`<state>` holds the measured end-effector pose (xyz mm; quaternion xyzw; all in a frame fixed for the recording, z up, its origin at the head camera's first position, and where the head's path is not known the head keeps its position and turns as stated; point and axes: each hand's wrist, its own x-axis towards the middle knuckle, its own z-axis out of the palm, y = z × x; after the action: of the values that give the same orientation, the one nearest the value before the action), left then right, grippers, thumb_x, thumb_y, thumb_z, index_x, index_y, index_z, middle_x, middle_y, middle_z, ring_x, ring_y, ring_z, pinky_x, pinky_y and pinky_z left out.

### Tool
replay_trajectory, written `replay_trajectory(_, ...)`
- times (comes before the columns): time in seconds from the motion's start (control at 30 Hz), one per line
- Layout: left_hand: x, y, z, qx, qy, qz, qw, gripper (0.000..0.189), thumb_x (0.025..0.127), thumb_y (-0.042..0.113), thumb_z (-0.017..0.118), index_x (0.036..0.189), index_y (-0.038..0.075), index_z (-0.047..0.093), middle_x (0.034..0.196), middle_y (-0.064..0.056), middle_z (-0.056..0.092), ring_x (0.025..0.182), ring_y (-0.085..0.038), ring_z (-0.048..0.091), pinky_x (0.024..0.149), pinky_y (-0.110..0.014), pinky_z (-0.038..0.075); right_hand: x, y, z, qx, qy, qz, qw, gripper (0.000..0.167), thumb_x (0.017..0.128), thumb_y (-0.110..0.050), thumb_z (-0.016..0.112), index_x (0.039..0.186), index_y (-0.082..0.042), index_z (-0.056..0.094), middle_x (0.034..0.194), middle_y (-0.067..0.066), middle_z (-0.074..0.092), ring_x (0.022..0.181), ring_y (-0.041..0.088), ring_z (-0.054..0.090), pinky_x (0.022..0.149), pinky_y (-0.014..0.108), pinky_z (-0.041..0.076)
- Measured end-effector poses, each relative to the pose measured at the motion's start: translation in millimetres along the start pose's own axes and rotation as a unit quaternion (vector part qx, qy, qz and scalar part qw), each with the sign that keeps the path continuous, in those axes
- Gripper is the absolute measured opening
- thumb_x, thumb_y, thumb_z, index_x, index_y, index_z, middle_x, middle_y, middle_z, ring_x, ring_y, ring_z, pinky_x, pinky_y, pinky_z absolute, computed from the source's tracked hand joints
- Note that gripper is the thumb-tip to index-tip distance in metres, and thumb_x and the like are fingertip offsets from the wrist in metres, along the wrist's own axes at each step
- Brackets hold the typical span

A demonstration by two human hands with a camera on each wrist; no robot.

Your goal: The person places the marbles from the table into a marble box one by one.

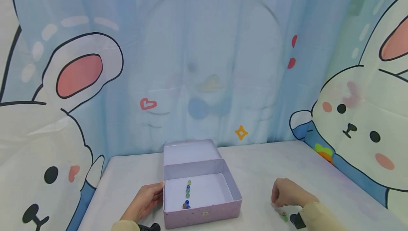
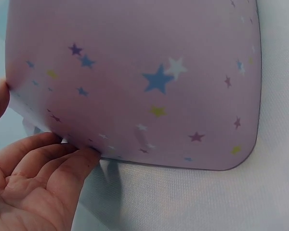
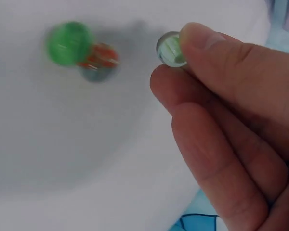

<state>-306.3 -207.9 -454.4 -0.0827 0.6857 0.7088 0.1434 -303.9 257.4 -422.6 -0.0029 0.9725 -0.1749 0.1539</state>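
Observation:
A lilac tin box (image 1: 204,216) with star prints stands on the white table, its hinged lid (image 1: 191,152) raised at the back. Several coloured marbles (image 1: 187,195) lie inside toward the left. My left hand (image 1: 148,199) grips the box's left side, thumb at the rim and fingertips against the starred wall, as the left wrist view shows. Between thumb and finger, my right hand (image 1: 288,192) pinches a clear marble with a green swirl (image 3: 171,49). Below it on the table are a green marble (image 3: 69,43) and a clear marble with orange in it (image 3: 101,57).
The white table (image 1: 255,178) spreads around the box and under both hands. A blue curtain (image 1: 197,64) with printed cartoon rabbits hangs behind and along both sides.

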Motion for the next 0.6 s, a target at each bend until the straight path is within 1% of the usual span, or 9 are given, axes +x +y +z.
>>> replay_trajectory(0.07,-0.2,0.1,-0.2,-0.003,0.0,-0.001,1.0,0.061,0.107,0.025,0.054,0.143,-0.022,0.038,0.15,-0.035,0.045,0.143,-0.048,0.044,0.116,-0.053,0.044,-2.3,-2.9,-11.5,0.001,0.008,-0.009,0.9999,0.017,0.08,-0.005,0.083,0.084,-0.01,0.068,0.078,0.002,0.065,0.072,0.018,0.058,0.066,0.032,0.056)
replay_trajectory(0.23,0.0,-0.3,-1.2,-0.005,0.0,-0.002,1.0,0.06,0.107,0.025,0.053,0.143,-0.022,0.039,0.15,-0.035,0.046,0.143,-0.048,0.044,0.116,-0.053,0.044,-11.0,-9.7,-47.6,-0.002,0.037,-0.037,0.9986,0.015,0.08,-0.006,0.083,0.085,-0.008,0.07,0.078,0.003,0.065,0.07,0.019,0.058,0.065,0.032,0.057)
replay_trajectory(0.33,0.6,-0.6,-1.9,-0.006,0.0,0.0,1.0,0.06,0.107,0.025,0.054,0.143,-0.021,0.039,0.15,-0.035,0.046,0.143,-0.048,0.044,0.116,-0.053,0.044,-16.3,-10.5,-64.9,-0.005,0.052,-0.043,0.9977,0.013,0.08,-0.007,0.083,0.086,-0.006,0.071,0.078,0.003,0.065,0.07,0.019,0.057,0.065,0.032,0.056)
replay_trajectory(0.43,1.1,-0.9,-2.3,-0.006,0.0,0.002,1.0,0.059,0.107,0.024,0.053,0.142,-0.022,0.04,0.15,-0.035,0.046,0.142,-0.048,0.044,0.116,-0.053,0.044,-19.9,-10.6,-74.6,-0.001,0.056,-0.044,0.9975,0.012,0.081,-0.007,0.082,0.087,-0.006,0.072,0.078,0.003,0.066,0.071,0.019,0.057,0.065,0.032,0.056)
replay_trajectory(0.6,2.0,-1.8,-0.9,-0.001,-0.001,0.006,1.0,0.057,0.106,0.023,0.054,0.141,-0.021,0.043,0.145,-0.034,0.052,0.139,-0.046,0.05,0.114,-0.052,0.047,-20.2,-19.8,-78.6,0.005,0.058,-0.049,0.9971,0.009,0.082,-0.007,0.082,0.085,-0.008,0.074,0.077,0.002,0.067,0.07,0.019,0.058,0.066,0.032,0.057)
